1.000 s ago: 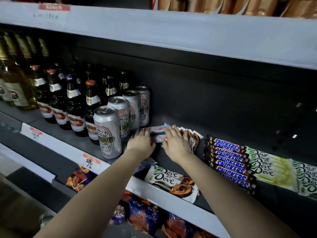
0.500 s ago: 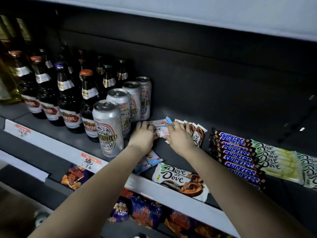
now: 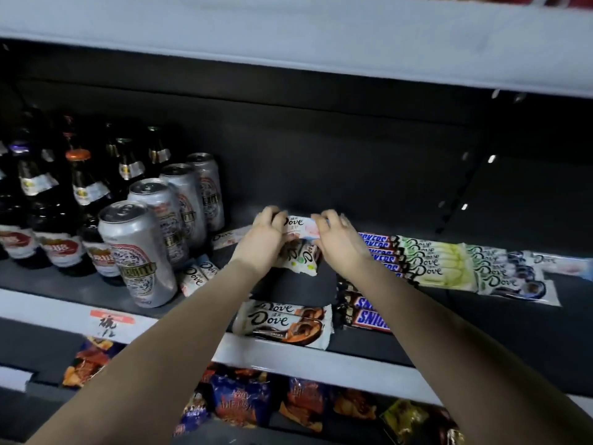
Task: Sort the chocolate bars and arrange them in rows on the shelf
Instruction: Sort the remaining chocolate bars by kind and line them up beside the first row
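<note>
A white and pink Dove bar (image 3: 299, 227) is held above the dark shelf (image 3: 481, 326), my left hand (image 3: 261, 242) gripping its left end and my right hand (image 3: 337, 240) its right end. Under it lies a white Dove bar (image 3: 303, 258). Brown-and-white Dove bars (image 3: 282, 322) lie at the shelf's front edge. Snickers bars (image 3: 375, 252) form a row to the right, more Snickers (image 3: 362, 313) in front. Green Dove bars (image 3: 433, 263) and blue Dove bars (image 3: 510, 277) follow. Loose pink Dove bars (image 3: 199, 274) lie by the cans.
Silver beer cans (image 3: 141, 252) and dark beer bottles (image 3: 80, 200) fill the shelf's left part. A grey upper shelf (image 3: 288, 36) hangs overhead. Snack bags (image 3: 244, 403) sit on the shelf below. A price tag (image 3: 110, 322) is on the front rail.
Both hands have lifted the white and pink Dove bar off the pile and hold it higher, turned so its label shows. The camera has come closer.
</note>
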A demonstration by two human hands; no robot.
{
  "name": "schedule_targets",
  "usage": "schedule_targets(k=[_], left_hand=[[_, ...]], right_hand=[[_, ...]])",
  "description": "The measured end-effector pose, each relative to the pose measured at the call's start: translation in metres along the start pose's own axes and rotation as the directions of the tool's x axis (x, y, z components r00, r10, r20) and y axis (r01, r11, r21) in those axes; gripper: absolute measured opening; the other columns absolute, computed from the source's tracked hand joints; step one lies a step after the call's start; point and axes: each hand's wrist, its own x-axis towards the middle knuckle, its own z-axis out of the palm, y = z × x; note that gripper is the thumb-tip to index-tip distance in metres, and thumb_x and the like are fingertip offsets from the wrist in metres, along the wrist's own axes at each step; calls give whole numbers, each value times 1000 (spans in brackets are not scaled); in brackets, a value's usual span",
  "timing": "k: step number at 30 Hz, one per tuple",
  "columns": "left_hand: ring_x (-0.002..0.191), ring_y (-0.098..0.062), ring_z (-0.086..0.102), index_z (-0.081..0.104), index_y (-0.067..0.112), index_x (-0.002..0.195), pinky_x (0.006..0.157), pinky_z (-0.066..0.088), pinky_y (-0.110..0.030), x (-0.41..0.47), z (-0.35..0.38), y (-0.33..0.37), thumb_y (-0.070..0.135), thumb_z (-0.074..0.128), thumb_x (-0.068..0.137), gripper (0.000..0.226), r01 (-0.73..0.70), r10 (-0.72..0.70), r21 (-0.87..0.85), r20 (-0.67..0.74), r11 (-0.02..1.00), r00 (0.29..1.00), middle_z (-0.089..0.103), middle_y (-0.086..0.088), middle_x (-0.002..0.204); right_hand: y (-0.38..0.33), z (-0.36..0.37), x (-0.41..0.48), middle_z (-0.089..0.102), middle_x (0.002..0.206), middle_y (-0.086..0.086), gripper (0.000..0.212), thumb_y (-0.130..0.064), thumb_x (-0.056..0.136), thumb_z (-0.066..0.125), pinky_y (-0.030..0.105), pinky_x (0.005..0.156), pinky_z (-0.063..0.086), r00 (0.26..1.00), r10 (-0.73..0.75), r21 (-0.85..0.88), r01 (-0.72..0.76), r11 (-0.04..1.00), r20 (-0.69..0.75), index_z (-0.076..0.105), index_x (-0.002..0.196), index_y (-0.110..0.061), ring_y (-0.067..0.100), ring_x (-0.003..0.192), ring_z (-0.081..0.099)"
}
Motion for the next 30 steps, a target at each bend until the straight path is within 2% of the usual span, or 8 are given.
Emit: schedule_targets(k=[5, 8, 13, 17, 21, 24, 26, 30], left_hand=[[128, -27, 34, 41, 13, 138, 109, 26, -32, 24, 13, 56, 25, 61, 88, 56, -164, 165, 47, -7, 985, 986, 43, -6, 137], [127, -25, 39, 48, 13, 134, 109, 27, -33, 35, 27, 101, 21, 62, 86, 50, -200, 199, -31, -43, 979, 979, 50, -6, 134], [125, -24, 41, 52, 11, 130, 106, 27, -29, 44, 55, 185, 16, 64, 83, 49, -235, 222, -214, -85, 948, 971, 52, -6, 131], [121, -22, 43, 56, 10, 125, 104, 29, -25, 48, 82, 249, 11, 68, 80, 47, -284, 270, -328, -88, 901, 959, 55, -5, 126], [119, -24, 45, 57, 9, 123, 102, 29, -24, 46, 106, 310, 13, 70, 78, 48, -337, 341, -388, -62, 858, 938, 56, -6, 122], [120, -25, 45, 56, 9, 125, 104, 31, -28, 44, 125, 348, 17, 70, 78, 49, -375, 395, -401, -36, 836, 918, 55, -6, 123], [120, -25, 45, 57, 11, 124, 105, 33, -31, 42, 137, 370, 20, 71, 78, 49, -385, 408, -395, -26, 834, 913, 56, -6, 125], [118, -26, 48, 59, 14, 122, 102, 36, -36, 33, 160, 402, 26, 68, 78, 46, -399, 418, -311, -7, 863, 908, 58, -4, 122]], right_hand=[[58, -16, -44, 37, 136, 13, 54, -19, 95, 49, 39, 115, 19, 992, 115, -29, -116, 993, -53, 27, 143, -7, 36, 126, 37], [96, -26, -74, 40, 134, 11, 54, -14, 92, 53, 39, 114, 20, 980, 175, -43, -179, 983, -96, 32, 142, -9, 33, 125, 39], [160, -37, -129, 58, 110, 18, 59, -4, 70, 77, 48, 99, 42, 953, 229, -91, -251, 964, -199, 53, 124, 0, 37, 100, 59], [205, -48, -178, 54, 118, 20, 63, 1, 70, 72, 48, 102, 39, 930, 331, -92, -348, 933, -162, 49, 129, 0, 40, 108, 54], [244, -62, -227, 51, 122, 19, 64, 4, 72, 63, 42, 106, 35, 904, 411, -100, -422, 901, -116, 45, 133, -2, 36, 114, 48], [273, -64, -260, 58, 111, 19, 64, 3, 63, 70, 45, 100, 40, 892, 427, -146, -447, 882, -150, 53, 125, -2, 39, 102, 56], [291, -65, -278, 57, 114, 16, 66, 1, 64, 71, 45, 105, 35, 890, 435, -163, -453, 876, -135, 52, 127, -5, 37, 105, 56], [318, -65, -306, 39, 138, 10, 74, -1, 75, 60, 43, 118, 8, 888, 460, -163, -454, 876, -3, 31, 143, -11, 30, 130, 34]])
